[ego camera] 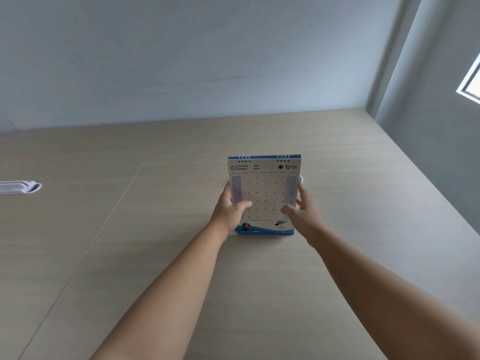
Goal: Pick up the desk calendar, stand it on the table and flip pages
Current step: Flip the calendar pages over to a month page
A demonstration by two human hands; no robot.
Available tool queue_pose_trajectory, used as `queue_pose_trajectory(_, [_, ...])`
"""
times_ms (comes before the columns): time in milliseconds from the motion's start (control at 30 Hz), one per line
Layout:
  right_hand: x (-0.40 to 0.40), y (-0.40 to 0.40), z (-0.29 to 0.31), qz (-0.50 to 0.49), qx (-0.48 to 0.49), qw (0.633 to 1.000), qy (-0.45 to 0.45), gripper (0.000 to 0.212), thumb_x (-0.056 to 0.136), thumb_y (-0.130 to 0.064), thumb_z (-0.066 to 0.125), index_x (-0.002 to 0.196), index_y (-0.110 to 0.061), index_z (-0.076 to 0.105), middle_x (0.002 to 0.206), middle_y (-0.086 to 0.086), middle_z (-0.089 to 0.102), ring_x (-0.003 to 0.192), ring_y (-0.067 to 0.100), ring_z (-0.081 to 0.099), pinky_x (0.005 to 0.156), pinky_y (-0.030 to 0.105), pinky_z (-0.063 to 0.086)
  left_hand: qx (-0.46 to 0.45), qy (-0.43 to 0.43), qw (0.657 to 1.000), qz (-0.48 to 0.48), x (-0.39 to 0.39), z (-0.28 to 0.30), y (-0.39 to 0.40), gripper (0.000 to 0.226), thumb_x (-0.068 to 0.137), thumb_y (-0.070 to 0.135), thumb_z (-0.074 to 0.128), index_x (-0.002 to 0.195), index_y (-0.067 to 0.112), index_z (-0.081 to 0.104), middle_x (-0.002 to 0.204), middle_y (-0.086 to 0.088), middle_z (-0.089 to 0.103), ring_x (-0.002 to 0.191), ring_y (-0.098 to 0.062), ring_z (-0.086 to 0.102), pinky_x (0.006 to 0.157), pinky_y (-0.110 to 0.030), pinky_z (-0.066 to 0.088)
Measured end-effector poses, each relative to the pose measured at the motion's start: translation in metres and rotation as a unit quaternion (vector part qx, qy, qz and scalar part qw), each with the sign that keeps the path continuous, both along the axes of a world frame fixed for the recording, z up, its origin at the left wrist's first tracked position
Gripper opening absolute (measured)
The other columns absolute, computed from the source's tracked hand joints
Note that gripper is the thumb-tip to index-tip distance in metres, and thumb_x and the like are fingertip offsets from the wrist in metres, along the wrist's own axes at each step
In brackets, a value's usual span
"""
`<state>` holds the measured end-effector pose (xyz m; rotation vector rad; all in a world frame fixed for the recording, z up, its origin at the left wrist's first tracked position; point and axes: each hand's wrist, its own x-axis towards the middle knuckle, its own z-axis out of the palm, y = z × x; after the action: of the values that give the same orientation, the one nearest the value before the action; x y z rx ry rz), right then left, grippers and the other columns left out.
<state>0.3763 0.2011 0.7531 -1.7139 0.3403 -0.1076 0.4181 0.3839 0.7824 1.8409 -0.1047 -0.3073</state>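
Note:
The desk calendar stands upright on the light wooden table, near its middle. Its front page reads 03 March, with a blue band along the bottom and wire spirals at the top. My left hand holds the left edge, thumb lying across the page. On the other side, my right hand grips the right edge, its thumb also on the front. Both forearms reach in from the bottom of the view. The calendar's back and base are hidden.
A white plastic object lies at the table's far left edge. A pale wall rises behind the table, and a second wall with a window closes the right side. A seam runs diagonally across the tabletop.

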Motion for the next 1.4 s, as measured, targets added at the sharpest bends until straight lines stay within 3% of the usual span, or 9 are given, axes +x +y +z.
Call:
queue_pose_trajectory(133, [0.003,-0.001,-0.003,-0.010,0.002,1.000,0.006,0.071,0.085,-0.006,0.058,0.149,-0.024,0.036,0.153,-0.003,0.028,0.136,0.021,0.038,0.102,0.051,0.048,-0.019,-0.013,1.000,0.017,-0.008,-0.007,0.002,0.054,0.089,0.011,0.056,0.138,0.031,0.042,0.129,0.008,0.058,0.118,-0.015,0.053,0.079,-0.017,0.046])
queue_pose_trajectory(300, [0.006,0.000,0.000,-0.040,0.061,0.997,0.010,0.056,0.087,-0.003,0.054,0.139,-0.019,0.042,0.137,0.006,0.048,0.116,0.026,0.052,0.077,0.034,0.052,-0.017,-0.017,1.000,0.019,-0.016,-0.015,0.002,0.068,0.090,0.010,0.057,0.147,0.033,0.028,0.143,0.004,0.045,0.120,-0.008,0.040,0.091,-0.026,0.043])
queue_pose_trajectory(500, [0.007,-0.001,0.003,-0.055,0.070,0.996,-0.016,0.054,0.085,-0.003,0.056,0.131,-0.025,0.040,0.126,-0.003,0.050,0.121,0.022,0.048,0.081,0.039,0.049,0.012,-0.051,0.997,0.059,-0.012,-0.015,0.006,0.062,0.079,0.020,0.064,0.135,0.035,0.042,0.120,0.008,0.032,0.134,-0.023,0.036,0.109,-0.042,0.041])
queue_pose_trajectory(700, [0.005,-0.012,0.011,-0.117,0.041,0.992,-0.002,0.052,0.087,-0.007,0.059,0.135,-0.019,0.040,0.081,-0.001,0.051,0.073,0.013,0.058,0.059,0.026,0.048,0.008,-0.019,0.996,0.087,-0.012,-0.012,0.010,0.063,0.085,0.023,0.064,0.142,0.025,0.037,0.133,-0.006,0.039,0.122,-0.024,0.049,0.094,-0.038,0.050])
queue_pose_trajectory(833, [0.002,-0.029,0.051,-0.090,0.091,0.992,-0.007,0.051,0.088,-0.013,0.067,0.132,-0.021,0.042,0.094,0.009,0.067,0.078,0.023,0.067,0.068,0.041,0.059,-0.083,0.008,0.993,0.087,0.001,0.014,0.023,0.053,0.089,0.012,0.060,0.138,0.020,0.041,0.106,-0.010,0.063,0.091,-0.020,0.065,0.082,-0.035,0.052])
queue_pose_trajectory(1000, [0.004,-0.053,0.123,0.042,0.107,0.989,-0.098,0.027,0.086,-0.009,0.062,0.110,-0.021,0.063,0.093,-0.002,0.069,0.067,-0.003,0.066,0.056,0.012,0.050,-0.283,0.079,0.954,0.066,0.016,0.073,0.035,0.030,0.097,0.013,0.052,0.126,0.012,0.047,0.085,-0.003,0.072,0.061,-0.008,0.068,0.060,-0.021,0.057])
queue_pose_trajectory(1133, [0.033,-0.053,0.158,0.045,0.281,0.950,-0.127,0.027,0.093,-0.023,0.046,0.112,-0.023,0.065,0.112,0.006,0.073,0.103,0.024,0.067,0.092,0.037,0.051,-0.411,0.078,0.906,0.061,0.030,0.109,0.032,0.028,0.097,0.028,0.051,0.116,0.008,0.051,0.094,-0.018,0.075,0.071,-0.023,0.073,0.067,-0.029,0.060])
queue_pose_trajectory(1267, [0.063,-0.042,0.157,0.028,0.235,0.962,-0.136,0.050,0.093,-0.010,0.046,0.140,-0.026,0.043,0.128,0.011,0.061,0.120,0.028,0.057,0.098,0.041,0.045,-0.264,-0.008,0.955,0.133,0.043,0.102,0.020,0.025,0.094,0.030,0.054,0.117,0.019,0.052,0.105,-0.007,0.067,0.090,-0.019,0.061,0.076,-0.031,0.049])
queue_pose_trajectory(1400, [0.071,-0.037,0.131,-0.025,0.167,0.980,-0.103,0.061,0.090,-0.002,0.053,0.143,-0.023,0.033,0.126,0.011,0.055,0.106,0.022,0.056,0.084,0.033,0.045,-0.097,0.062,0.986,0.121,0.047,0.054,0.016,0.030,0.093,0.023,0.053,0.122,0.017,0.049,0.110,-0.005,0.062,0.096,-0.020,0.054,0.079,-0.032,0.042])
